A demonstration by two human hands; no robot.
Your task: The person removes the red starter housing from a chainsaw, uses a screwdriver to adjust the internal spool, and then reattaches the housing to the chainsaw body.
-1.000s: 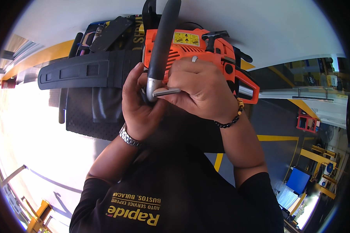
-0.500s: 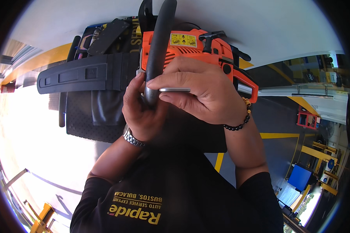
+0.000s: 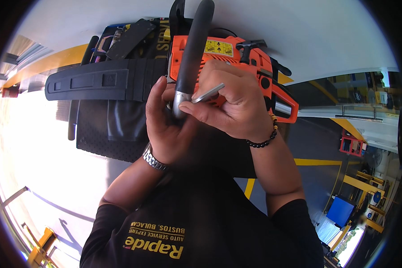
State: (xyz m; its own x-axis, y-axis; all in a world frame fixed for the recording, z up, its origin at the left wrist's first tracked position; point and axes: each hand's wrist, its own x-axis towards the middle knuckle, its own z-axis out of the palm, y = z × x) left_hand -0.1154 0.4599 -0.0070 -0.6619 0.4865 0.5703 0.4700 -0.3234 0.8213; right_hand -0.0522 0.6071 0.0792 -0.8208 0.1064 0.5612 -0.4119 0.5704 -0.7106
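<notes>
An orange chainsaw [image 3: 223, 62] lies ahead of me, a black cover [image 3: 98, 81] over its bar to the left. Its black tubular front handle [image 3: 193, 49] rises toward me and ends in a bare silver metal section [image 3: 181, 100]. My left hand [image 3: 165, 127] is curled around that end, thumb raised along the side and fingers partly hidden behind the tube. Between the thumb and bent fingers of my right hand [image 3: 234, 105] is a thin silver hex key [image 3: 211, 92], slanting up to the right. That thumb's tip touches the metal end.
Under the saw is a black textured surface [image 3: 107, 145] with dark cloth on it. Tools and a dark flat plate [image 3: 131, 39] lie beyond the bar cover. A white wall or panel [image 3: 308, 31] stands behind. A red cart [image 3: 352, 143] is far right.
The hex key has tilted from level to slanting in my right fingers. My left thumb has lifted away from the handle, baring its metal end. The saw appears slightly further right.
</notes>
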